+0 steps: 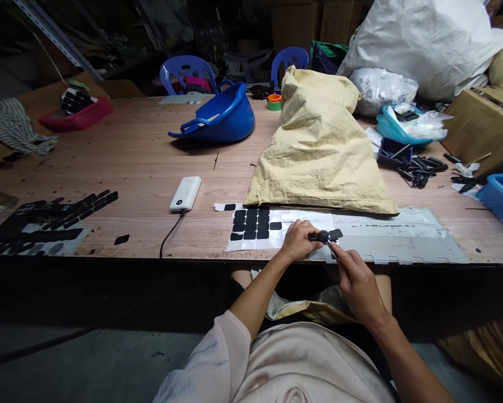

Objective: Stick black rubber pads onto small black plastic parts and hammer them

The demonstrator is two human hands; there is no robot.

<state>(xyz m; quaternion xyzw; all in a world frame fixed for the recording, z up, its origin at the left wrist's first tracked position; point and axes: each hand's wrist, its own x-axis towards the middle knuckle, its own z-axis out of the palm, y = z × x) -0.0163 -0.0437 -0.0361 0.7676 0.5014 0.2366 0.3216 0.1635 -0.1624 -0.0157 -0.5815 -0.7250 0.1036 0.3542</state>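
My left hand [299, 239] is closed on a small black part with a round knob [324, 235], held just above the table's front edge. From the right, my right hand [357, 280] grips a thin metal tool [332, 249] whose tip reaches the black part. The tool's exact kind is hidden by the fingers. Beside my left hand lies a white backing sheet [251, 245] with rows of black rounded stickers [251, 223]. A loose black sticker [335, 233] sits just right of the black part, over a grey plastic sheet [402, 246].
A tan cloth sack [318, 151] stands right behind the sheets. A white power bank [186, 193] with a cable lies to the left, near black strips [83, 210]. Farther back is a tilted blue basin [221, 117]. Black parts [423, 168] and a teal basket [410, 131] are at right.
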